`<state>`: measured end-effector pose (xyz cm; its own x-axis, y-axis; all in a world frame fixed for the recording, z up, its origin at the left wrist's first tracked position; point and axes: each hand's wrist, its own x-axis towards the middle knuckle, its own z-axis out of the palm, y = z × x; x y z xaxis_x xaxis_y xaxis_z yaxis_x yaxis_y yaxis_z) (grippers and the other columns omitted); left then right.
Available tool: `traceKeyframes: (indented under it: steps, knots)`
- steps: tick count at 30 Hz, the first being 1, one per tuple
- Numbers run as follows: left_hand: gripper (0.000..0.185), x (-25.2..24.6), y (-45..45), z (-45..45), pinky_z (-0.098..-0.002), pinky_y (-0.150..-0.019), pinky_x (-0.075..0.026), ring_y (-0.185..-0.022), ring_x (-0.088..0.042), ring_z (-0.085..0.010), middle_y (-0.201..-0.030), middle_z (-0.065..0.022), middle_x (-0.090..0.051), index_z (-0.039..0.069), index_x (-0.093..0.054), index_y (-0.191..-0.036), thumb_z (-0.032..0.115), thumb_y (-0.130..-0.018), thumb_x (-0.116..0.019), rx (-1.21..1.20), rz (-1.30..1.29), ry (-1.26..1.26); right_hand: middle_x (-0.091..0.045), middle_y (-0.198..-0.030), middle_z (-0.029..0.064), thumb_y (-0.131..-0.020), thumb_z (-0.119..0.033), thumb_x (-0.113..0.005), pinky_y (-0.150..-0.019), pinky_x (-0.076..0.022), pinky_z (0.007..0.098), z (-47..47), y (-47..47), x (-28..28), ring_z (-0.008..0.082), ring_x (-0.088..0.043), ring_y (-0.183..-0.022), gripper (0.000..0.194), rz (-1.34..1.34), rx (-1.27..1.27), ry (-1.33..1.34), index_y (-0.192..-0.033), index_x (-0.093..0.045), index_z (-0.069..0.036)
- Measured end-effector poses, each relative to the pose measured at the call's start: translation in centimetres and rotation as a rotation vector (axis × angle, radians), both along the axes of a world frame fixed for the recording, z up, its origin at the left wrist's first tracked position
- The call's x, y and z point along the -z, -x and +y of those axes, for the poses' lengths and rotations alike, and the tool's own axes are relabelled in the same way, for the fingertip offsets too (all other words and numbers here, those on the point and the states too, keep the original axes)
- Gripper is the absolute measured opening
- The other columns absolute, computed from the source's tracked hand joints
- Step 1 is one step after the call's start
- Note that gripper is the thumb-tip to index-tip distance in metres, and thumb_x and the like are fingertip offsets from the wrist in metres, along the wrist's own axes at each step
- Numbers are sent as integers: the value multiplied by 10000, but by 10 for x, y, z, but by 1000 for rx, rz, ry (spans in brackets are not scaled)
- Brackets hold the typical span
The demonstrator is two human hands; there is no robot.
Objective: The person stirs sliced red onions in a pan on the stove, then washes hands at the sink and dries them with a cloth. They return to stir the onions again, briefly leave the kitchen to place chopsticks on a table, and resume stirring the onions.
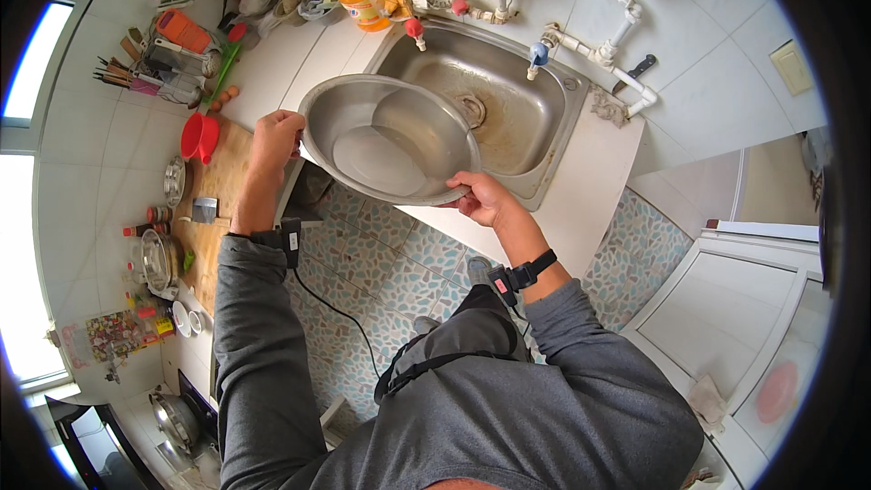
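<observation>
A large round stainless steel basin [381, 143] is held in front of me, partly over the near left part of the steel sink [531, 129]. My left hand [279, 136] grips its rim on the left side. On the near right, my right hand [482, 197] pinches the rim, thumb on top and fingers beneath. The basin's inside shows a smooth, shiny area across the bottom; whether it holds water I cannot tell. Behind the basin, a red-handled tap [414, 30] points down at the sink's far left corner. A blue-handled tap [538, 56] hangs over its far right side.
An orange pump bottle [359, 0] stands behind the sink's left corner. To the left, a wooden board [228, 150] carries a cleaver [204, 209] and a red plastic dipper [200, 137]. Several eggs [224, 99] lie near the utensil racks. A knife [636, 73] is at the right wall.
</observation>
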<state>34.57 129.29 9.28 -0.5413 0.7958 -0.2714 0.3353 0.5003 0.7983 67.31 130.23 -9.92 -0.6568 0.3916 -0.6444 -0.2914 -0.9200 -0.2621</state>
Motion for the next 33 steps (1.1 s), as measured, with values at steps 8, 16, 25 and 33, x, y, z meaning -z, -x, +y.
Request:
traceKeyframes:
  steps: [8,16,25,33]
  knots:
    - [195,-25,-17,37,-260,-499,-403,-591,-509,-89,-703,0,-563,-5,-680,-899,182,-867,-636,62,55,-91,-564,-1301,325,-916,-27,-585,-347,-405,151,16,7,0,491,-665,-1111,277,255,29,239,-1158,-542,102]
    - [434,-51,-68,49,-261,-573,-415,-644,-500,-75,-737,9,-577,-9,-719,-1162,370,-963,-647,154,155,-181,-574,-1296,367,-891,-30,-597,-381,-448,113,23,9,11,319,-690,-1123,405,376,50,325,-1263,-544,120]
    - [553,-47,-102,-12,-263,-597,-377,-688,-475,-82,-743,-20,-572,-81,-599,-1302,381,-999,-628,281,212,-211,-590,-1316,327,-934,-121,-662,-383,-486,123,2,28,37,296,-721,-1061,423,602,111,436,-1254,-590,147]
    - [781,-21,-84,-82,-287,-589,-360,-664,-450,-107,-712,-11,-484,-52,-632,-1273,660,-988,-484,146,57,-84,-600,-1293,335,-893,-71,-611,-391,-452,108,-17,32,24,372,-702,-1093,417,364,118,353,-1257,-567,127]
